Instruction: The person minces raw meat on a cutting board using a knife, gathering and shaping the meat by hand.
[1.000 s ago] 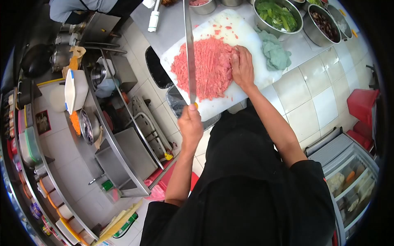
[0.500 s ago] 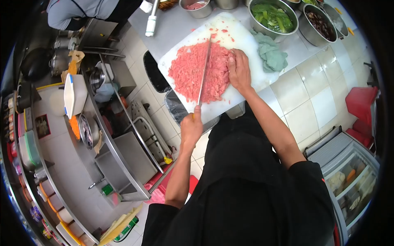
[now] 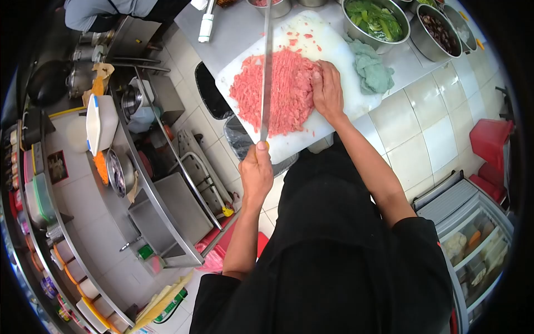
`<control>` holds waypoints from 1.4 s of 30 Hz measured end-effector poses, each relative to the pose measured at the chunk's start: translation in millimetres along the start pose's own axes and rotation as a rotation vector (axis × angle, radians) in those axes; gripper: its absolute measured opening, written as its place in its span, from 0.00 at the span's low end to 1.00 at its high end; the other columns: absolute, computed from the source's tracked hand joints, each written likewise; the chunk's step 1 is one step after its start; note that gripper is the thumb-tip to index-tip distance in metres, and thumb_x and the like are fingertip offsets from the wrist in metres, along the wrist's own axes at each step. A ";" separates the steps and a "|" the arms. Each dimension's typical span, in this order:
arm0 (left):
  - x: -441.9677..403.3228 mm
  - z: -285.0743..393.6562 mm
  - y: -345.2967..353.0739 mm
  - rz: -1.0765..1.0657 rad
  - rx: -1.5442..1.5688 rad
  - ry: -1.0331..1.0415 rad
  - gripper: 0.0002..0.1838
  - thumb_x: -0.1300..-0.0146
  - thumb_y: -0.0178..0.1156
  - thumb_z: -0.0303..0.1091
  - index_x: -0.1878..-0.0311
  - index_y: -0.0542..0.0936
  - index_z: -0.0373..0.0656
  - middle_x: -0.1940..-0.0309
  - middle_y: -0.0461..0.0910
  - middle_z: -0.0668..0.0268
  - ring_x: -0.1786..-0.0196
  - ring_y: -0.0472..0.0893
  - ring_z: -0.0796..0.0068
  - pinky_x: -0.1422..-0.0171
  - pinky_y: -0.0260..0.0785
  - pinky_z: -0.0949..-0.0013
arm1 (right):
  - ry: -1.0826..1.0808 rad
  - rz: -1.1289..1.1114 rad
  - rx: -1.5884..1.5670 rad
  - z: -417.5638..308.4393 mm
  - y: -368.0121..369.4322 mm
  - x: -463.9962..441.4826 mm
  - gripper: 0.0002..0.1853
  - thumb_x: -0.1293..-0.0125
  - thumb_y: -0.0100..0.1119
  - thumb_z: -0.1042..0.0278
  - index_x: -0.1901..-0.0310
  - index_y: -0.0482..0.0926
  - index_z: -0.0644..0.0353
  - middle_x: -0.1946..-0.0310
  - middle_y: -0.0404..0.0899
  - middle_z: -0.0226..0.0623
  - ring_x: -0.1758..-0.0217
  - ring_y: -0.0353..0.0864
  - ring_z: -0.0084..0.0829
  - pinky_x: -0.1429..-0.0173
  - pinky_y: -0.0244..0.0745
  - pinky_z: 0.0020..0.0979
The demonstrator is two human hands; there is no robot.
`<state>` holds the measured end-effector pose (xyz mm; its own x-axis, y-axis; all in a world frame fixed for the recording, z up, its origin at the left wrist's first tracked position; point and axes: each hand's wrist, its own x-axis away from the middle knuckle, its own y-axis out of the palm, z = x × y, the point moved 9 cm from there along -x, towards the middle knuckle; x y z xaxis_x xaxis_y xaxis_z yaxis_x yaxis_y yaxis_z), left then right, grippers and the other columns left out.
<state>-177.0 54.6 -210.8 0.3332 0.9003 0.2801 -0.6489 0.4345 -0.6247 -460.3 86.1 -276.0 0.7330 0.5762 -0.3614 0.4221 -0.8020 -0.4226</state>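
Observation:
My left hand (image 3: pixel 257 173) is closed around the handle of a long kitchen knife (image 3: pixel 267 78). The blade passes over a broad heap of pink minced meat (image 3: pixel 295 83), its tip reaching beyond the top of the view. The meat lies on a white cutting board (image 3: pixel 350 106), with a few loose bits near the far end. At the heap's right side, my right hand (image 3: pixel 329 93) presses against the meat with its fingers curled together and partly hidden. Right of the board's edge lies a crumpled green cloth (image 3: pixel 371 68).
Metal bowls stand along the far side of the steel table (image 3: pixel 233 22), one with green vegetables (image 3: pixel 375 21), another with dark pieces (image 3: pixel 436 33). A white-handled tool (image 3: pixel 206 26) lies at the far left. Another person's sleeve (image 3: pixel 83 14) shows upper left; a steel sink unit (image 3: pixel 172 217) stands left.
The knife blade has lifted up from the meat toward me and swung slightly left, and now looks larger. My right hand stays against the heap.

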 end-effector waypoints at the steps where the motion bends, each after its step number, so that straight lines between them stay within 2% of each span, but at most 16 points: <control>1: 2.0 -4.4 3.0 0.046 0.093 0.036 0.33 0.22 0.43 0.56 0.64 0.79 0.30 0.74 0.80 0.40 0.69 0.77 0.31 0.59 0.71 0.46 | -0.007 -0.002 0.002 -1.5 -0.5 -1.4 0.23 0.22 0.46 0.59 0.36 0.70 0.69 0.38 0.72 0.57 0.32 0.67 0.56 0.26 0.61 0.47; 5: -29.3 -59.5 26.7 -0.047 -0.340 0.020 0.31 0.22 0.47 0.55 0.65 0.78 0.30 0.82 0.74 0.52 0.75 0.76 0.63 0.64 0.71 0.56 | -0.008 0.007 0.024 -1.2 2.5 1.0 0.23 0.22 0.46 0.59 0.37 0.70 0.69 0.38 0.71 0.57 0.32 0.68 0.56 0.26 0.61 0.47; 8: -8.4 -4.1 -1.6 -0.078 -0.111 -0.117 0.32 0.22 0.47 0.55 0.66 0.78 0.30 0.82 0.74 0.52 0.76 0.75 0.63 0.65 0.70 0.56 | -0.008 -0.007 0.013 0.7 1.7 10.3 0.23 0.22 0.46 0.59 0.37 0.70 0.69 0.38 0.71 0.57 0.32 0.67 0.56 0.26 0.61 0.47; 11: -1.6 6.3 -7.7 0.086 0.194 0.056 0.32 0.22 0.46 0.55 0.67 0.78 0.30 0.82 0.74 0.54 0.76 0.73 0.65 0.65 0.69 0.57 | 0.011 -0.021 0.013 -0.8 0.1 1.0 0.23 0.22 0.45 0.59 0.37 0.70 0.69 0.38 0.71 0.57 0.32 0.67 0.56 0.26 0.61 0.48; 15: -26.6 -47.3 18.0 -0.039 -0.330 -0.054 0.33 0.22 0.45 0.56 0.67 0.79 0.30 0.76 0.78 0.40 0.71 0.79 0.40 0.60 0.70 0.47 | -0.013 -0.008 0.032 -3.2 1.4 1.5 0.23 0.21 0.44 0.59 0.37 0.70 0.70 0.38 0.71 0.58 0.33 0.68 0.56 0.26 0.61 0.48; 18: -11.9 -13.4 -3.1 -0.041 -0.168 -0.121 0.32 0.22 0.47 0.55 0.68 0.78 0.30 0.78 0.77 0.44 0.73 0.79 0.48 0.62 0.70 0.50 | 0.001 -0.009 0.014 -0.2 -1.5 2.4 0.23 0.21 0.43 0.58 0.36 0.70 0.70 0.38 0.71 0.58 0.32 0.68 0.56 0.26 0.61 0.48; 22: -2.8 -17.4 10.1 0.079 0.275 0.109 0.29 0.22 0.51 0.51 0.70 0.75 0.31 0.82 0.73 0.52 0.74 0.77 0.65 0.66 0.70 0.58 | 0.012 0.016 -0.023 3.0 -1.9 2.4 0.25 0.20 0.42 0.55 0.35 0.69 0.69 0.37 0.71 0.58 0.32 0.68 0.56 0.26 0.61 0.47; 23: -9.0 -42.5 27.6 0.115 0.151 0.134 0.33 0.21 0.45 0.59 0.76 0.74 0.41 0.82 0.71 0.72 0.78 0.69 0.81 0.73 0.62 0.70 | 0.013 0.039 -0.034 1.9 -2.4 0.4 0.26 0.20 0.42 0.54 0.35 0.69 0.70 0.37 0.70 0.59 0.32 0.68 0.56 0.26 0.61 0.47; 25: -26.8 -70.1 47.2 -0.098 -0.311 -0.023 0.32 0.22 0.47 0.58 0.76 0.74 0.40 0.82 0.71 0.71 0.78 0.69 0.82 0.74 0.62 0.71 | 0.013 0.050 -0.056 -0.4 -3.1 0.0 0.27 0.20 0.40 0.52 0.35 0.68 0.70 0.37 0.70 0.59 0.32 0.67 0.56 0.26 0.61 0.47; 28: -7.9 -22.6 23.2 -0.137 -0.046 -0.186 0.33 0.22 0.48 0.58 0.76 0.74 0.39 0.82 0.71 0.70 0.78 0.69 0.82 0.74 0.61 0.71 | 0.034 0.060 -0.075 2.7 -9.5 -2.8 0.28 0.19 0.38 0.52 0.33 0.67 0.69 0.36 0.69 0.59 0.31 0.67 0.57 0.26 0.60 0.46; 29: 1.5 14.9 11.5 -0.110 0.011 -0.110 0.35 0.22 0.46 0.58 0.67 0.79 0.30 0.82 0.74 0.56 0.75 0.75 0.68 0.65 0.70 0.58 | 0.045 0.056 -0.093 2.2 -8.1 -0.3 0.28 0.19 0.37 0.52 0.32 0.67 0.69 0.35 0.69 0.59 0.30 0.67 0.57 0.25 0.60 0.46; 31: 7.2 29.4 10.3 -0.045 0.220 0.020 0.33 0.21 0.44 0.57 0.65 0.79 0.32 0.82 0.73 0.59 0.77 0.72 0.72 0.66 0.70 0.60 | 0.051 0.067 -0.068 5.5 -7.8 3.8 0.30 0.19 0.36 0.51 0.30 0.64 0.70 0.33 0.66 0.60 0.30 0.66 0.57 0.25 0.60 0.45; 33: -0.4 -2.5 35.1 -0.014 0.154 0.145 0.32 0.21 0.44 0.55 0.64 0.80 0.32 0.80 0.78 0.52 0.76 0.79 0.59 0.64 0.72 0.54 | 0.040 0.097 -0.069 4.1 -8.6 1.6 0.30 0.19 0.36 0.51 0.30 0.63 0.71 0.32 0.65 0.60 0.29 0.66 0.57 0.25 0.60 0.44; 35: -17.9 -21.2 59.6 -0.167 -0.354 0.009 0.32 0.21 0.44 0.54 0.63 0.81 0.31 0.68 0.81 0.34 0.56 0.80 0.27 0.53 0.72 0.41 | 0.026 0.109 -0.093 3.2 -7.9 -0.8 0.31 0.19 0.36 0.51 0.29 0.62 0.71 0.32 0.64 0.60 0.29 0.66 0.57 0.25 0.60 0.44; 40: -6.4 33.3 12.0 -0.067 -0.081 0.021 0.33 0.22 0.45 0.56 0.70 0.77 0.32 0.78 0.77 0.41 0.72 0.78 0.37 0.63 0.69 0.47 | 0.042 0.095 -0.136 8.7 -7.7 1.6 0.31 0.20 0.40 0.50 0.30 0.61 0.73 0.31 0.63 0.63 0.28 0.63 0.60 0.24 0.58 0.46; 42: -0.3 40.9 10.9 0.039 0.144 0.141 0.32 0.21 0.45 0.56 0.74 0.74 0.38 0.81 0.71 0.62 0.77 0.70 0.67 0.71 0.62 0.62 | 0.048 0.101 -0.117 7.1 -9.7 4.4 0.31 0.20 0.40 0.51 0.30 0.62 0.73 0.32 0.64 0.63 0.28 0.64 0.60 0.24 0.58 0.46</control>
<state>-212.2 60.1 -187.8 0.3917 0.9084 0.1466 -0.7510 0.4077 -0.5195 -465.0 97.6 -279.4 0.7985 0.4856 -0.3558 0.4019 -0.8701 -0.2854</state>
